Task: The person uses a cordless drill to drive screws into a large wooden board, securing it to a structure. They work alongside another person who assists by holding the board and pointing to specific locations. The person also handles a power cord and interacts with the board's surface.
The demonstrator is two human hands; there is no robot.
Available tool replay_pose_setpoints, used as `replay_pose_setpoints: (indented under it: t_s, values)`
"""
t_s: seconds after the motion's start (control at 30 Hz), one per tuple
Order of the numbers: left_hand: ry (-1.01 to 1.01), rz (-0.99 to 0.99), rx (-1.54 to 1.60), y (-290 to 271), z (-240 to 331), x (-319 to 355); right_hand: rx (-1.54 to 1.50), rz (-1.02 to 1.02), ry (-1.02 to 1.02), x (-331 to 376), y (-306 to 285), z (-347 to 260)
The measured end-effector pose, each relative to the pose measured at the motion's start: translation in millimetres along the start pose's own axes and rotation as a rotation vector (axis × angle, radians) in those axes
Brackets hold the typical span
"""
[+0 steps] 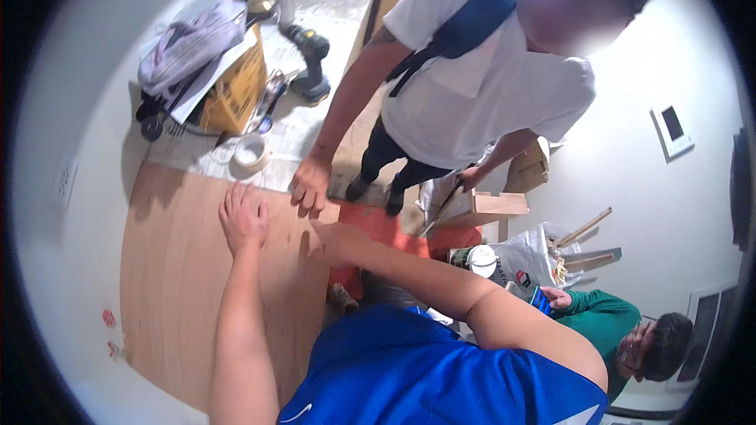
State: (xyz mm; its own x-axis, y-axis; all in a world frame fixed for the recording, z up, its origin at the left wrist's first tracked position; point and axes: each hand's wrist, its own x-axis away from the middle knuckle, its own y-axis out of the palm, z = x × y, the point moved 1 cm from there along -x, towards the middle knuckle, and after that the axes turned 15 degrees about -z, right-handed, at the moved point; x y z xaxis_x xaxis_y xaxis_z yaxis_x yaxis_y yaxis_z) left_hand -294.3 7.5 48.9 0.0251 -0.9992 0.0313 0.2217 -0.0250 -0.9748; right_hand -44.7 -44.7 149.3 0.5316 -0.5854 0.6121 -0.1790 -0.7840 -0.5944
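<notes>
A light-brown wooden board (181, 267) lies before me on the counter. My left hand (245, 220) rests flat on its far part, fingers spread. At the board's right edge, my right hand (335, 242) is closed on the edge; some of its fingers are hidden. Just beyond it, a co-worker's hand (312, 183) presses bent fingers on the board's far right corner. A roll of tape (251, 152) stands on the counter past the board. Farther back is a cordless drill (309, 63).
A yellow crate (236, 90) with a lilac bag (189, 51) stands at the far left. The co-worker in a white T-shirt (465, 102) holds a long thin thing. At right are a white sack (528, 256) with wood scraps, a lidded bucket (475, 259), and a person in green (602, 319) holding a phone.
</notes>
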Motion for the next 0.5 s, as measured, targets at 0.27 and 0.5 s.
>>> replay_pose_setpoints:
  t_s: [0.27, 0.5]
  values:
    - [0.0, -0.061, 0.034, -8, 7, 0, -0.011, 0.121, -0.048, -25, 32, 18]
    - [0.0, -0.058, 0.052, -7, 6, 4, 0.043, 0.017, 0.042, -28, 49, 12]
